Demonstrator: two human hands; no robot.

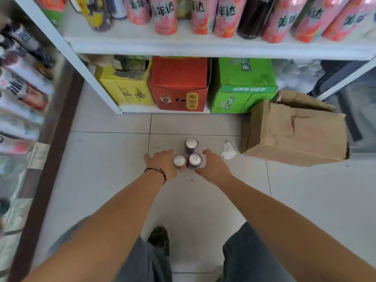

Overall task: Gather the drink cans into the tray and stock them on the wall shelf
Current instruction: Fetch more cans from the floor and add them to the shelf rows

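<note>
1. Left hand [162, 164] curls around the left silver-topped purple drink can [179, 161] on the tiled floor [114, 159].
2. Right hand [211, 167] seemingly grips the neighbouring can [195, 160]; a third can [191, 143] stands behind.
3. No tray visible; gathering barely begun, white wall shelf [203, 45] unstocked.

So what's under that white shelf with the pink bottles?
Under the white shelf sit a yellow carton, a red carton and a green carton. Their contents are hidden.

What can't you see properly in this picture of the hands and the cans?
Head view, the only one:
- Can labels: seen from above, only the lids show.
- Left hand and right hand fingertips: hidden behind the hands and cans.
- The tray: none in view.
- Packets at the left edge: blurred.
- Shelf bottles: tops cut off by the top edge.
</note>
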